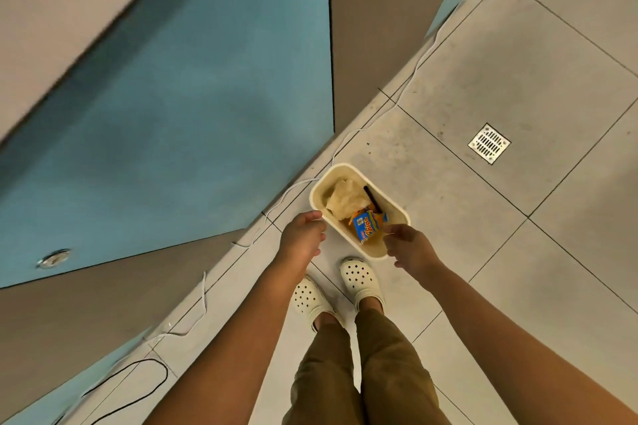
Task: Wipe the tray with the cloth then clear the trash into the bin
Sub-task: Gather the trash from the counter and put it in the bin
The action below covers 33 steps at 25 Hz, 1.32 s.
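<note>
Over bin (pixel 400 214) on floor: wrapper (pixel 367 225), crumpled paper (pixel 345 198) already inside. Left hand (pixel 302 235), right hand (pixel 407 245) loosely curled, holding nothing. Tray not in view; I judge clearing near done.

Worn on the head, aimed steeply down past both outstretched forearms to the tiled floor (pixel 518 62); wide-angle, so straight tile joints bow toward the edges; tilted, with the blue cabinet front (pixel 165 134) running diagonally across the upper left; close to the arms, farther from the bin (pixel 359 169) standing near frame centre (just beyond the white clogs (pixel 360 279)); left hand (pixel 302 235) and right hand (pixel 409 245) seen from behind and above; only one view, nothing shared.
</note>
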Each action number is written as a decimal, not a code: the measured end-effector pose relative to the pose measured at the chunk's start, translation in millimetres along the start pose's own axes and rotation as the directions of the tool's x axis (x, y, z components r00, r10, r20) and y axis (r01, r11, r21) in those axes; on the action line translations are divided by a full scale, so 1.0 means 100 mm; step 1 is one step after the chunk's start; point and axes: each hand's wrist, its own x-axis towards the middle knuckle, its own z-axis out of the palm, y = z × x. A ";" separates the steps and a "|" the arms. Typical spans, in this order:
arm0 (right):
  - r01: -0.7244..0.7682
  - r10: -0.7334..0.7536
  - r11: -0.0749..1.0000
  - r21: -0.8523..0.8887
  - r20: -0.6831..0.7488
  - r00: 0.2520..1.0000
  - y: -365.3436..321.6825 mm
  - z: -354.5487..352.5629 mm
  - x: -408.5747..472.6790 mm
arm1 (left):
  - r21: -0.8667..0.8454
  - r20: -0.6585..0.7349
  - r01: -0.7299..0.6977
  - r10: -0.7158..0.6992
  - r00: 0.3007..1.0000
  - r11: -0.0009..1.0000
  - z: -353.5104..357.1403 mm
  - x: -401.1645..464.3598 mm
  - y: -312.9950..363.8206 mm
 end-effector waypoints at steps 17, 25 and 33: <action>0.855 -0.774 0.508 -0.100 0.382 0.505 -2.60 -0.23 -3.29 | -0.201 -0.208 -0.593 0.557 0.804 0.780 -1.31 -3.51 1.39; 0.938 -0.794 0.346 0.016 0.539 0.283 -3.37 0.32 -4.05 | -0.226 -0.472 -0.718 0.571 0.672 0.658 -2.16 -4.03 1.55; 0.953 -0.757 0.298 -0.047 0.596 0.266 -3.91 1.44 -4.20 | -0.249 -0.657 -0.711 0.425 0.623 0.658 -3.37 -3.90 1.30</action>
